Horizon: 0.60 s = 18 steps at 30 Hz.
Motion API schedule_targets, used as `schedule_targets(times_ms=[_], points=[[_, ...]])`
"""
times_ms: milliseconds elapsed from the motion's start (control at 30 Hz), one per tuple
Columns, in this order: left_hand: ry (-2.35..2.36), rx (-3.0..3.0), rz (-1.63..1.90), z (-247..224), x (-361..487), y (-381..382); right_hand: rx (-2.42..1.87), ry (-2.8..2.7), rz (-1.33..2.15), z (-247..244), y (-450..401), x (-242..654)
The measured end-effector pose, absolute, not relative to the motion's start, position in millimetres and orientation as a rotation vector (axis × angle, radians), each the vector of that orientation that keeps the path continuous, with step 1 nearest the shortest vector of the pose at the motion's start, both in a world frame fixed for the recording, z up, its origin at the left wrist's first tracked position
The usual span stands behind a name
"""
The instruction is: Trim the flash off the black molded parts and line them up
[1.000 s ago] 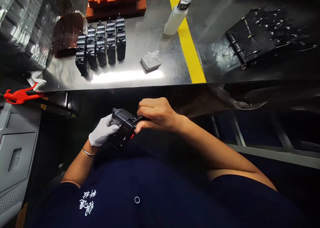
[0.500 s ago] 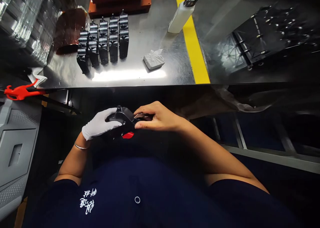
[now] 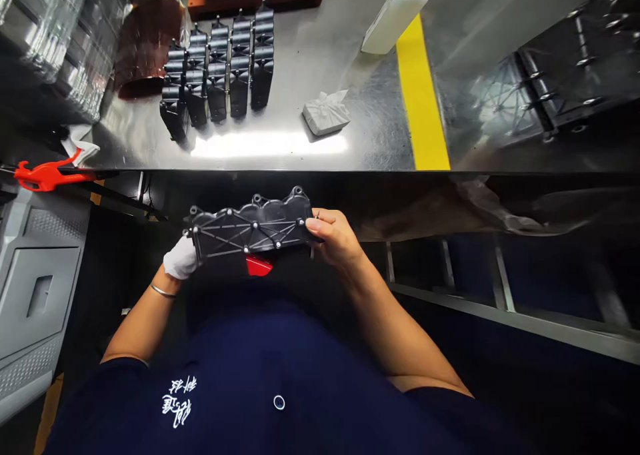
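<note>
A long black molded plastic part [image 3: 267, 225], ribbed crosswise with screw-like bosses and small eyelets, is held level in front of my body, below the bench edge. My left hand [image 3: 181, 258], in a white glove, grips its left end; most of those fingers are hidden behind the part. My bare right hand [image 3: 337, 236] is closed on the right end, thumb on the front face. A small thin thing shows by the right fingers, too small to name. Under the part's lower edge a red piece [image 3: 259, 265] shows, its kind unclear.
On the metal bench [image 3: 370, 128] stand several similar black parts [image 3: 217, 75] in a row, a wrapped grey-white block [image 3: 326, 114] and a white bottle [image 3: 395, 18]. A red air gun [image 3: 50, 174] hangs at the left edge. More black parts [image 3: 575, 62] lie right of the yellow stripe [image 3: 425, 102].
The black part has turned from end-on to broad face toward me. My right hand has shifted its grip onto the right end, and the thin blade-like tool it held is mostly hidden.
</note>
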<state>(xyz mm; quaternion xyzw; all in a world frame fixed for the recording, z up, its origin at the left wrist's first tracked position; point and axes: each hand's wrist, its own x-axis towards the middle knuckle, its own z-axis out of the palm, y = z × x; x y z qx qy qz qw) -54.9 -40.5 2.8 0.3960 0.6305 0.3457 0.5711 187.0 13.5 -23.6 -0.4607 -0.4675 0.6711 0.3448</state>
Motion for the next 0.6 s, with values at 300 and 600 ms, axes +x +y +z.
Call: schedule_targets(times_ms=[300,600], points=[[0.995,-0.135,1.351,3.3,-5.4,-39.5,-1.205,-1.248,1.361,-22.8,-10.5,143.0],[1.077,-0.135,1.187,15.7,-7.1,-50.2,-1.128,-1.128,1.149,-26.4,-5.0,133.6]])
